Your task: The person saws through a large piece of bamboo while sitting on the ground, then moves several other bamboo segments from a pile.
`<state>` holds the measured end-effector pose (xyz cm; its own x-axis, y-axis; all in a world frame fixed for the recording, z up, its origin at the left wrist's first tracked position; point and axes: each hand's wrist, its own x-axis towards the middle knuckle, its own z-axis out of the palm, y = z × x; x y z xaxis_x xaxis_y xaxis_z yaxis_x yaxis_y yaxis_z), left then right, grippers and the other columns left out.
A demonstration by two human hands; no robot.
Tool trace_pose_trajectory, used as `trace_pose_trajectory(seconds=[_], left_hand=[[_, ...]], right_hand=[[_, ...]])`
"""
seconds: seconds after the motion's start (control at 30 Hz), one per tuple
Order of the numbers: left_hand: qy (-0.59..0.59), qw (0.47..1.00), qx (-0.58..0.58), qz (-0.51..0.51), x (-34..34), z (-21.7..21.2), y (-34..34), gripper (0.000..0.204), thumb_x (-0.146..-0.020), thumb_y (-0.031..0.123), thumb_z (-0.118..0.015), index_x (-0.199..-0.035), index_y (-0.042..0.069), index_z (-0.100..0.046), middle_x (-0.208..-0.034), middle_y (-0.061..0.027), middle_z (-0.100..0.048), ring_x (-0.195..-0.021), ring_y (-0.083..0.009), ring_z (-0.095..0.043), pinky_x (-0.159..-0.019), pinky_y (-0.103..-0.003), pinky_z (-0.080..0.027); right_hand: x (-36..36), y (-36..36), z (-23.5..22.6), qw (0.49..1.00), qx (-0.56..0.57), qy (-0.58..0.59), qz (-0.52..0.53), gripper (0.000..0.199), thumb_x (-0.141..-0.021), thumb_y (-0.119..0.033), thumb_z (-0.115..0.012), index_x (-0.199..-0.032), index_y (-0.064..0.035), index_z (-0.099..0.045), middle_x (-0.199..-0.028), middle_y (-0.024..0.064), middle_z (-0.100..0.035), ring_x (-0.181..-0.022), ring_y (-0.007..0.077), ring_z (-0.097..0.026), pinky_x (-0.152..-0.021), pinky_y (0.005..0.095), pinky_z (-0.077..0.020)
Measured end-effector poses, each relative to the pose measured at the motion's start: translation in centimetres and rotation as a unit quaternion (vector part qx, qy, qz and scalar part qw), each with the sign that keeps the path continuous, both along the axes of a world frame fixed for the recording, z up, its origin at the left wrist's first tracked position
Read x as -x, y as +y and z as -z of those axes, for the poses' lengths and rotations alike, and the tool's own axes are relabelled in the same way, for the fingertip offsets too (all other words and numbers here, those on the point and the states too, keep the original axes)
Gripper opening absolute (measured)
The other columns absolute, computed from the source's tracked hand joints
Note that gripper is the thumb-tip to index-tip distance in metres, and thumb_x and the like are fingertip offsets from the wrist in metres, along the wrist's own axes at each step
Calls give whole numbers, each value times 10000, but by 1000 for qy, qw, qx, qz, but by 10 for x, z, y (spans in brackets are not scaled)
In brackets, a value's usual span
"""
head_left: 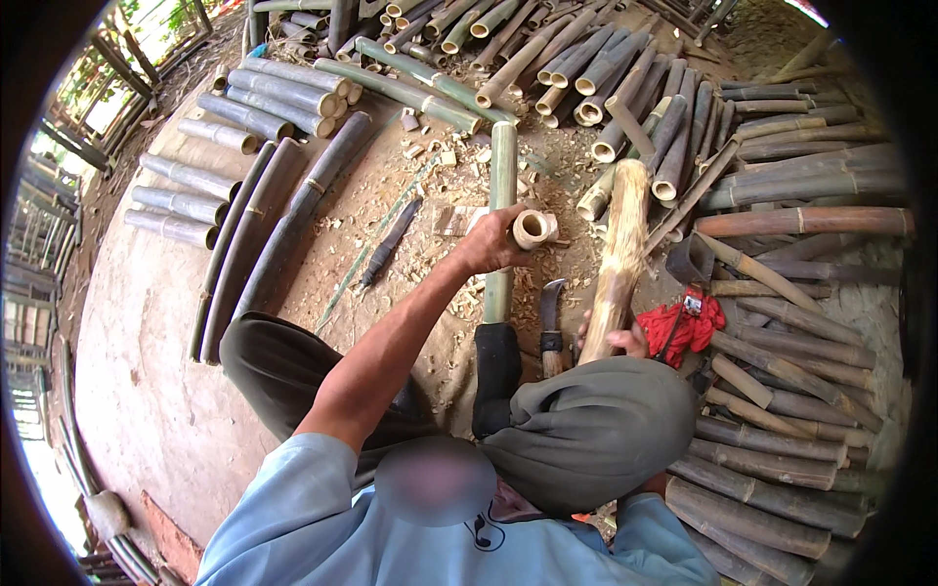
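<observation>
My left hand (493, 242) is closed on a short, pale bamboo tube (532, 230), whose round open end faces up. Beneath that hand runs a green bamboo pole (503, 161). The fingers of my right hand (625, 339) wrap round the lower end of a thick, pale wooden club (621, 244) slanting beside my right knee. Between the pole and the club lies a hooked knife (551, 317) with a dark blade and a bound handle. Left of my left hand, a second dark blade (393, 242) with a wrapped handle rests on the ground. Most of my right forearm is hidden.
Several dark bamboo lengths (298, 230) lie to the left, with shorter pieces (278, 93) behind them. Bamboo stacks (782, 459) line the right side, and more cut tubes (606, 73) fill the back. A red cloth (684, 327) sits by my right hand. Wood shavings (445, 161) litter the ground.
</observation>
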<state>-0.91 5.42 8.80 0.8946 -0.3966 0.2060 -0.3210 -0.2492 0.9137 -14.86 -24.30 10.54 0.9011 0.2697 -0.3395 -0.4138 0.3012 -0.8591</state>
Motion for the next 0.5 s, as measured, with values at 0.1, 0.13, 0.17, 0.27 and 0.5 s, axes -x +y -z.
trace_pose_trajectory(seconds=[0.1,0.13,0.17,0.27,0.5], left_hand=[[22,999,-22,11,-1,-10,2,546,-639,183,-872,-1127,66,-656,-1005,-103,-732,-948,-242,-691,-899,-376,-537],[30,999,-31,16,-2,-11,5,551,-639,186,-875,-1130,67,-657,-1007,-103,-732,-949,-242,-691,-900,-375,-537],[42,998,-43,12,0,-10,7,552,-638,178,-869,-1144,80,-672,-1009,-90,-736,-949,-227,-691,-903,-363,-537],[64,997,-25,30,-2,-9,2,551,-633,170,-862,-1152,99,-691,-1012,-68,-740,-942,-203,-687,-902,-354,-539],[52,998,-14,21,-2,-1,8,526,-628,175,-863,-1129,115,-714,-950,-38,-755,-865,-161,-684,-859,-347,-547]], right_hand=[[5,7,-23,991,125,42,28,653,-837,-210,-634,-1417,-27,-396,-1069,157,-626,-906,262,-660,-776,427,-579],[5,15,-27,986,150,50,50,718,-818,-187,-666,-1456,-49,-366,-1097,151,-619,-902,250,-656,-775,408,-577],[7,28,-27,981,174,33,73,766,-805,-179,-702,-1478,-59,-356,-1107,155,-609,-940,250,-644,-839,397,-555],[-2,29,-15,945,232,-202,109,840,-796,-180,-751,-1512,-60,-328,-1133,169,-613,-1003,282,-640,-920,410,-514],[-28,70,-41,749,586,-310,11,791,-765,-236,-805,-1383,28,-388,-1189,286,-612,-1090,432,-633,-942,480,-503]])
